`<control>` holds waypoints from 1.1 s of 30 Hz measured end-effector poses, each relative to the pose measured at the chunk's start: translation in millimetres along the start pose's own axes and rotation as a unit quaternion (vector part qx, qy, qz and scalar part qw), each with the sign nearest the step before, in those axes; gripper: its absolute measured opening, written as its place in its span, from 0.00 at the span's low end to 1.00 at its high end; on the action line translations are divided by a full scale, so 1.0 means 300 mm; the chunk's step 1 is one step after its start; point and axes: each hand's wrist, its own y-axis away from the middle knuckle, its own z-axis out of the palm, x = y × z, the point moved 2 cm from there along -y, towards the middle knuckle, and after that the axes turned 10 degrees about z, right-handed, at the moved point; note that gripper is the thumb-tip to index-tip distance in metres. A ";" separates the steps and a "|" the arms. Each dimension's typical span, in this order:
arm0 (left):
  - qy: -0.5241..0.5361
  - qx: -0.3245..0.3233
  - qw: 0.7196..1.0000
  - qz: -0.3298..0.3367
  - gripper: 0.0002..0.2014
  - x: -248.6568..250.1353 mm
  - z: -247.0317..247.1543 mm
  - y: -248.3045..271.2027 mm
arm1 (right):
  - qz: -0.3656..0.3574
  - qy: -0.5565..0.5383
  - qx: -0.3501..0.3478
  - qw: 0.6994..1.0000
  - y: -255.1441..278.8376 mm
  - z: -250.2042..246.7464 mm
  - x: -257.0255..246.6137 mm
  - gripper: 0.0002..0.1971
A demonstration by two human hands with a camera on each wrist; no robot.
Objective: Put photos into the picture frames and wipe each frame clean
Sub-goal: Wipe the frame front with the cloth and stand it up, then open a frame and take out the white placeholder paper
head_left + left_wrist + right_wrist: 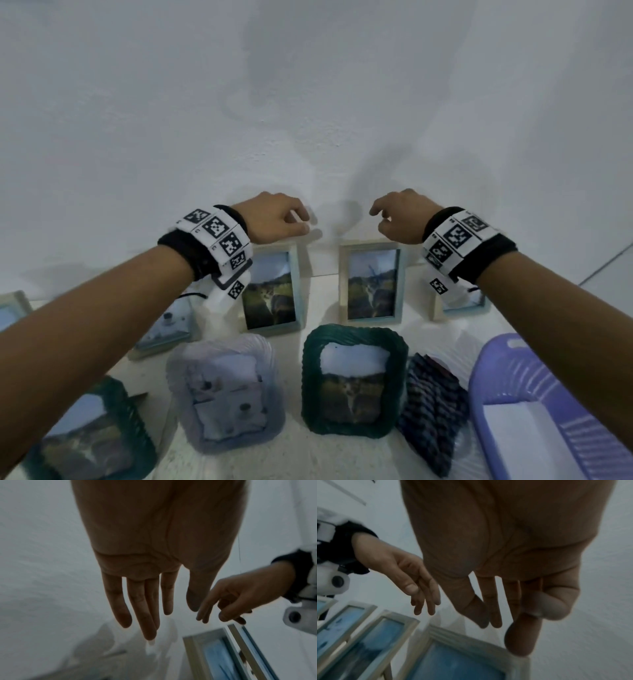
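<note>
Eight frames show on the table [308, 455], all upright and each with a picture in it. At the back, against the wall [308, 102], stand five pale rectangular ones: one cut off at the far left edge [12, 306], one behind the left forearm [168, 329], the left middle frame [270, 291], the right middle frame [371, 284], and one mostly hidden behind the right wrist [462, 305]. In front stand three ribbed frames with rounded corners: a dark green one at the near left [92, 435], a clear pale one [226, 394], and a second dark green one [352, 380].

Two hands are raised above the back row, apart from each other. The left hand [274, 219] hangs over the top of the left middle frame with fingers nearly straight and loose, and it holds nothing. The right hand [400, 216] hangs over the right middle frame, fingers relaxed and slightly bent, and it too holds nothing. Whether either hand touches the wall cannot be told.

One folded dark striped cloth [431, 414] lies just right of the second green frame. One lilac plastic basket [507, 370] sits at the near right; something flat and white lies in it [513, 442].
</note>
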 end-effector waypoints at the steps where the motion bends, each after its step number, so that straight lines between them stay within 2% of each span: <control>1: -0.006 -0.009 1.000 0.012 0.21 0.039 0.021 -0.038 | 0.014 0.033 -0.024 0.999 -0.002 0.017 0.020 0.20; 4: -0.032 -0.055 0.998 0.021 0.23 0.134 0.111 -0.141 | 0.024 0.091 -0.061 0.994 -0.002 0.065 0.047 0.21; 6: -0.064 -0.085 0.994 0.017 0.20 0.166 0.171 -0.196 | 0.015 0.084 -0.058 0.995 -0.007 0.094 0.048 0.17; 11: -0.041 -0.088 0.995 0.018 0.09 0.166 0.193 -0.233 | 0.002 0.051 -0.045 0.998 -0.002 0.113 0.065 0.13; 15: 0.042 -0.019 0.998 0.036 0.06 0.164 0.100 -0.172 | -0.013 -0.015 0.006 1.000 0.049 0.027 0.085 0.16; 19: 0.152 0.092 0.980 0.084 0.08 0.196 -0.039 -0.068 | -0.043 -0.135 0.145 0.979 0.172 -0.113 0.083 0.14; 21: 0.203 0.130 0.963 0.118 0.09 0.228 -0.105 0.009 | -0.049 -0.225 0.209 0.950 0.250 -0.170 0.085 0.12; 23: 0.236 0.150 0.948 0.150 0.10 0.257 -0.152 0.094 | -0.067 -0.335 0.232 0.911 0.330 -0.196 0.080 0.10; 24: 0.257 0.159 0.940 0.161 0.10 0.268 -0.165 0.138 | -0.073 -0.406 0.212 0.886 0.373 -0.194 0.071 0.11; 27: 0.337 0.182 0.906 0.179 0.11 0.294 -0.163 0.268 | -0.087 -0.604 0.091 0.787 0.515 -0.140 0.004 0.13; 31: 0.450 0.195 0.856 0.162 0.10 0.312 -0.068 0.423 | -0.105 -0.715 0.008 0.692 0.710 0.025 -0.108 0.13; 33: 0.468 0.189 0.852 0.140 0.10 0.302 0.011 0.487 | -0.081 -0.759 -0.022 0.646 0.777 0.145 -0.151 0.17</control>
